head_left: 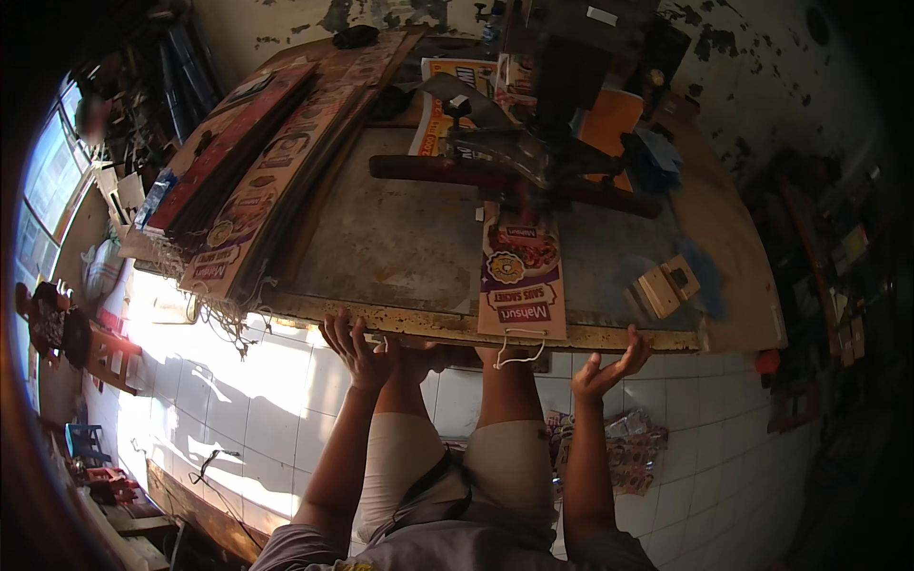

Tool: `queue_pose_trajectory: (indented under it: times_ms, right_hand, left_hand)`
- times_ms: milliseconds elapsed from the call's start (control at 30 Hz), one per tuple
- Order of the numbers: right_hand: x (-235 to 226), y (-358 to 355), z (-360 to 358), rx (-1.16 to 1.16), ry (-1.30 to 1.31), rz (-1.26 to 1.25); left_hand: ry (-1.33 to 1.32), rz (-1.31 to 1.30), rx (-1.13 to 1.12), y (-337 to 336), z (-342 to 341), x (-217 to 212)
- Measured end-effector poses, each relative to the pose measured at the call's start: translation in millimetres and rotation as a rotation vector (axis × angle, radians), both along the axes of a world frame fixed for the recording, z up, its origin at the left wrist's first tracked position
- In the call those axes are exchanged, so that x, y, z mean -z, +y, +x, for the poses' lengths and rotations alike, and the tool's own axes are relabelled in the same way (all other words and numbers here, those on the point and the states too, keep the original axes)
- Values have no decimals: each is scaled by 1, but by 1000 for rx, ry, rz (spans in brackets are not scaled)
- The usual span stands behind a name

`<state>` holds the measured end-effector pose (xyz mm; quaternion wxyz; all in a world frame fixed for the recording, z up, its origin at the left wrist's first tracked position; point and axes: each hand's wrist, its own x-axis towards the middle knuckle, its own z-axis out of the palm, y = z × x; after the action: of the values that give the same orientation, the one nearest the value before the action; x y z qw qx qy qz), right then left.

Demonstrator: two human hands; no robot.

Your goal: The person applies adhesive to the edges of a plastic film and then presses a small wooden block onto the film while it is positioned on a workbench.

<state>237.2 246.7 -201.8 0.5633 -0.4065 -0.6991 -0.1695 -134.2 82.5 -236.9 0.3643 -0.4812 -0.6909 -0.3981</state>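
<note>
A: How are the fingers set?

B: Both hands are empty. The left hand [357, 347] has its fingers spread and curled slightly, palm up, tips just under the near edge of the tabletop [400, 238]. The right hand [609, 369] is open too, fingers fanned toward the same edge, further right, gripping nothing.

A: And what sits between them?

B: A long printed card [521, 276] lies flat on the tabletop, its near end reaching the near edge, with a white string loop [519, 347] hanging off it. Its far end runs under a punch press [533, 143] with a dark red bar [505, 181] across the middle.

A: Around that?

B: A stack of cards [267, 181] runs along the left edge. A small tan block [666, 285] sits near the right corner. Below, the person's knees, white floor tiles [276, 390] and packets [628, 447] by the right forearm.
</note>
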Motion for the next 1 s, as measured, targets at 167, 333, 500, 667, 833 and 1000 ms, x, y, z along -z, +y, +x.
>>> queue_pose_trajectory:
  times_ms: [167,333,500,667,833,1000]
  right_hand:
    - [-2,-3,6,-3,-77,-30]
    - [-2,-2,4,-1,-64,-29]
    - [-1,0,3,-1,-51,-7]
    - [-1,-1,3,-4,-59,-11]
    - [-1,-3,3,5,-64,-24]
    - [-3,-5,3,-2,-60,-29]
  left_hand:
    - [1,-1,1,-1,0,-2]
    - [-20,-10,6,-2,0,0]
    - [-20,-27,-5,-3,2,-4]
    - [-21,-12,0,-3,1,-3]
    - [-23,-27,-4,-3,2,-6]
    - [-16,-41,-13,-4,2,-4]
